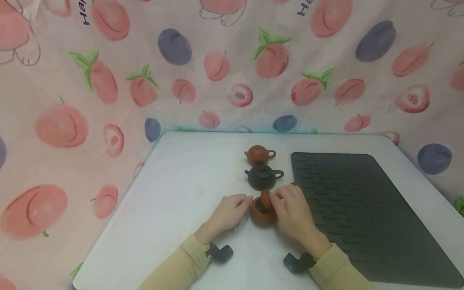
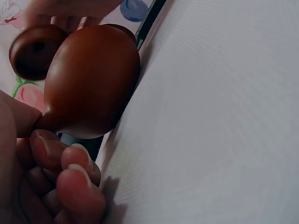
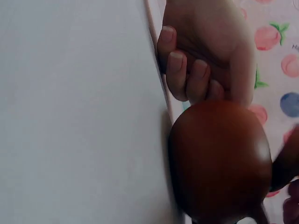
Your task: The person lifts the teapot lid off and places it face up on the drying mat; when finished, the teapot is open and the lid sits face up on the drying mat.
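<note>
A reddish-brown clay teapot (image 1: 262, 220) stands on the white table near the front, its round mouth uncovered. My left hand (image 1: 228, 211) pinches its short spout (image 2: 46, 122) between thumb and forefinger, the other fingers curled beneath. My right hand (image 1: 295, 213) holds the teapot's lid (image 1: 266, 199) tilted on edge over the mouth. In the left wrist view the lid's hollow underside (image 2: 33, 58) faces the camera beside the pot's body. The teapot's handle is mostly hidden behind the right hand in the head view.
Behind this pot stand a black teapot (image 1: 262, 177) and, farther back, a small orange-brown teapot (image 1: 257, 154), both lidded with handles to the right. A dark ridged mat (image 1: 348, 217) covers the table's right side. Fruit-print cloth (image 1: 224, 100) hangs behind and to the left.
</note>
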`<state>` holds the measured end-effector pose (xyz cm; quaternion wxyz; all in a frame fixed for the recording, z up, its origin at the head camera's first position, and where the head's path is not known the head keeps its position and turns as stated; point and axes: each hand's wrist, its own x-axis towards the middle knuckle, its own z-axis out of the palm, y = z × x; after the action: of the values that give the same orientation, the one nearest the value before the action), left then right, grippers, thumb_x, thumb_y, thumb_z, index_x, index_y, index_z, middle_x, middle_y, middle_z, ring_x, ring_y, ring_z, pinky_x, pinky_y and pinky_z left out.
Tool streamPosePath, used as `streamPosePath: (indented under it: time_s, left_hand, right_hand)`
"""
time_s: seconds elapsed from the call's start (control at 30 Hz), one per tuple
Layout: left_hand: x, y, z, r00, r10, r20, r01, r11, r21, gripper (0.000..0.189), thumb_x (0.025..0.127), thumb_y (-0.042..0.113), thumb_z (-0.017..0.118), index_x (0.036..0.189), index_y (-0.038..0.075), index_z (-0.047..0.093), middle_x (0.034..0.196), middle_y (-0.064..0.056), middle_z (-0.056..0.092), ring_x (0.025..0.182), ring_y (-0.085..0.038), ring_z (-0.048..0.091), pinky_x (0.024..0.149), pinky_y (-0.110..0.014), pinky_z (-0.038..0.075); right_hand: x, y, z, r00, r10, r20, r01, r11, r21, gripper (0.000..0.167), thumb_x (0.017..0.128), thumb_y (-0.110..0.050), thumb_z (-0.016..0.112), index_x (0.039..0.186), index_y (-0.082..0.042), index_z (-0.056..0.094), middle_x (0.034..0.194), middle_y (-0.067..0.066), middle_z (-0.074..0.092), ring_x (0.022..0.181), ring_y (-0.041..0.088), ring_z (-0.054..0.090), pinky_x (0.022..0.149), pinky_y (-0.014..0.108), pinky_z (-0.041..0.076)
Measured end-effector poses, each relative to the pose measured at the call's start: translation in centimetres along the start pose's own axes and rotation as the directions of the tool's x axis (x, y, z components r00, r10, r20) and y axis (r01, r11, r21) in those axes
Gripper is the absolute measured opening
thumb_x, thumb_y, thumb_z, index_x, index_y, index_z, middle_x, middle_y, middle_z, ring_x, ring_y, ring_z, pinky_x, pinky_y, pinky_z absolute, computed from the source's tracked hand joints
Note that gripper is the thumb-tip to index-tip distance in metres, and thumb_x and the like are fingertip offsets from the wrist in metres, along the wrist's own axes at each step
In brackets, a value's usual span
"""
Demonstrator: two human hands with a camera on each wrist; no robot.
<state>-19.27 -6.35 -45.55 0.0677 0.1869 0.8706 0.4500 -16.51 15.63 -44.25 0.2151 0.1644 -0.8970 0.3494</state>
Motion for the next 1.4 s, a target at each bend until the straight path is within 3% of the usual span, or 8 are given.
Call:
streamPosePath:
  time_s: [0.1, 0.17, 0.23, 0.37, 0.57, 0.73, 1.17, 1.4]
  left_hand:
    - [-0.1, 0.0, 0.0, 1.000, 0.009, 0.005, -0.009, 1.000, -0.017, 0.053, 0.109, 0.050, 0.042, 0.076, 0.012, 0.058, 0.046, 0.003, 0.048, 0.032, -0.011, 0.045, 0.035, -0.029, 0.037]
    - [-0.2, 0.1, -0.1, 1.000, 0.013, 0.007, -0.013, 1.000, -0.018, 0.053, 0.109, 0.050, 0.042, 0.077, 0.011, 0.059, 0.047, 0.003, 0.048, 0.032, -0.011, 0.044, 0.035, -0.029, 0.037]
    - [-0.2, 0.2, -0.2, 1.000, 0.014, 0.008, -0.014, 1.000, -0.017, 0.054, 0.109, 0.050, 0.042, 0.076, 0.010, 0.058, 0.047, 0.003, 0.048, 0.033, -0.011, 0.044, 0.036, -0.029, 0.036]
    - [-0.2, 0.1, -0.2, 1.000, 0.012, 0.013, -0.012, 1.000, -0.020, 0.053, 0.109, 0.049, 0.043, 0.077, 0.010, 0.058, 0.047, 0.003, 0.047, 0.033, -0.011, 0.044, 0.036, -0.029, 0.037]
    - [0.0, 0.0, -0.1, 1.000, 0.023, 0.012, -0.023, 1.000, -0.017, 0.050, 0.109, 0.050, 0.043, 0.080, 0.013, 0.062, 0.046, 0.003, 0.048, 0.033, -0.011, 0.044, 0.036, -0.029, 0.037]
    - [-0.1, 0.1, -0.1, 1.000, 0.012, 0.016, -0.012, 0.999, -0.030, 0.050, 0.108, 0.050, 0.043, 0.081, 0.013, 0.063, 0.048, 0.002, 0.049, 0.034, -0.012, 0.045, 0.037, -0.030, 0.039]
    - [-0.2, 0.1, -0.2, 1.000, -0.016, 0.013, 0.017, 0.999, -0.052, 0.050, 0.108, 0.051, 0.044, 0.081, 0.014, 0.062, 0.051, -0.001, 0.050, 0.035, -0.014, 0.046, 0.037, -0.031, 0.041]
    - [-0.1, -0.1, 0.0, 1.000, -0.003, 0.016, 0.004, 0.999, -0.040, 0.048, 0.108, 0.051, 0.044, 0.082, 0.015, 0.062, 0.050, 0.000, 0.050, 0.034, -0.013, 0.046, 0.037, -0.031, 0.041]
  right_hand:
    - [0.1, 0.0, -0.9, 0.982, 0.184, 0.051, -0.190, 0.963, 0.190, 0.024, 0.111, -0.022, 0.044, 0.098, -0.012, 0.062, 0.100, 0.003, 0.058, 0.098, 0.020, 0.056, 0.089, 0.043, 0.051]
    - [0.3, 0.1, -1.5, 0.948, 0.298, 0.114, -0.317, 0.842, 0.436, 0.028, 0.113, -0.026, 0.039, 0.107, -0.010, 0.061, 0.107, 0.004, 0.060, 0.105, 0.021, 0.061, 0.094, 0.041, 0.053]
    - [0.4, 0.4, -2.1, 0.924, 0.331, 0.191, -0.366, 0.624, 0.690, 0.030, 0.113, -0.028, 0.038, 0.116, -0.010, 0.061, 0.113, 0.004, 0.066, 0.112, 0.023, 0.065, 0.101, 0.041, 0.051]
    - [0.4, 1.5, -3.1, 0.896, 0.301, 0.327, -0.346, 0.011, 0.938, 0.038, 0.114, -0.035, 0.032, 0.125, -0.014, 0.061, 0.116, 0.008, 0.071, 0.115, 0.031, 0.068, 0.102, 0.041, 0.050]
    - [0.4, 3.3, -4.8, 0.880, 0.244, 0.408, -0.320, -0.331, 0.888, 0.040, 0.113, -0.033, 0.028, 0.124, -0.012, 0.060, 0.118, 0.012, 0.063, 0.109, 0.029, 0.063, 0.100, 0.038, 0.050]
    - [0.5, 4.1, -5.9, 0.850, 0.268, 0.454, -0.332, -0.397, 0.856, 0.034, 0.114, -0.031, 0.032, 0.126, -0.011, 0.057, 0.122, 0.015, 0.061, 0.091, 0.024, 0.062, 0.085, 0.033, 0.052]
    - [1.2, 4.3, -6.6, 0.789, 0.368, 0.492, -0.388, -0.322, 0.863, 0.045, 0.110, -0.044, 0.046, 0.114, -0.004, 0.067, 0.113, 0.010, 0.069, 0.083, 0.021, 0.062, 0.081, 0.032, 0.052]
    - [1.0, 4.0, -6.9, 0.810, 0.451, 0.376, -0.378, -0.090, 0.921, 0.010, 0.104, -0.013, 0.063, 0.113, -0.009, 0.061, 0.101, 0.001, 0.066, 0.074, 0.013, 0.055, 0.073, 0.025, 0.050]
